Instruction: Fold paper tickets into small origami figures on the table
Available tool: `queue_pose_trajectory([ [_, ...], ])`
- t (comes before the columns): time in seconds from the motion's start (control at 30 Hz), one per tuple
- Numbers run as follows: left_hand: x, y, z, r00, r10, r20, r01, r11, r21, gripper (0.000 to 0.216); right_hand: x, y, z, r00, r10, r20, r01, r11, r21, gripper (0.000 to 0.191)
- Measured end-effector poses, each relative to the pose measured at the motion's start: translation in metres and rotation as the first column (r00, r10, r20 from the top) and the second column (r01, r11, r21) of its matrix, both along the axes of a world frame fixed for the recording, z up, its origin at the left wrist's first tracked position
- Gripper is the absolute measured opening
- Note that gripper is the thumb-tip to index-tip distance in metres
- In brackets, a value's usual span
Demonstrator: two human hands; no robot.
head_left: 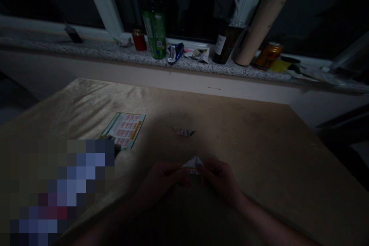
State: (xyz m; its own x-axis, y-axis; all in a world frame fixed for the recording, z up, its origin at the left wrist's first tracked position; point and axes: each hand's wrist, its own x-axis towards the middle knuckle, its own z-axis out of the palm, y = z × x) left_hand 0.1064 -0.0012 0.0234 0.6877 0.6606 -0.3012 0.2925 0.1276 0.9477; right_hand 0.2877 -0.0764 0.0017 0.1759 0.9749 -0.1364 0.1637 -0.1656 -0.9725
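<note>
Between my two hands is a small piece of printed paper (193, 163) folded to a point at the top, with a coloured strip along its lower part. My left hand (167, 175) pinches its left corner, and my right hand (216, 172) pinches the right one. Just beyond them on the table lies a small folded paper boat (184, 132) with coloured print. Dim light hides the details of my fingertips.
A printed leaflet (127, 128) lies on the brown table (259, 142), left of my hands. A blurred-out object (72, 188) covers the near left. On the windowsill (190, 63) stand a green cup (157, 30), a dark cup (226, 44), a cardboard tube (263, 23) and an orange can (268, 55).
</note>
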Motion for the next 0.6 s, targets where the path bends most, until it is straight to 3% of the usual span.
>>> queue_pose_trajectory([
  [0.23, -0.0014, -0.0021, -0.0035, 0.981, 0.113, 0.155, -0.085, 0.98, -0.179, 0.046, -0.0011, 0.0005, 0.0033, 0.999, -0.025, -0.043, 0.026, 1.0, 0.007, 0.042],
  [0.6, 0.0, -0.0033, -0.0039, 0.991, 0.063, 0.114, -0.052, 0.995, -0.09, 0.036, -0.0007, -0.0003, 0.0013, 0.999, -0.009, -0.036, 0.009, 1.0, -0.005, 0.04],
])
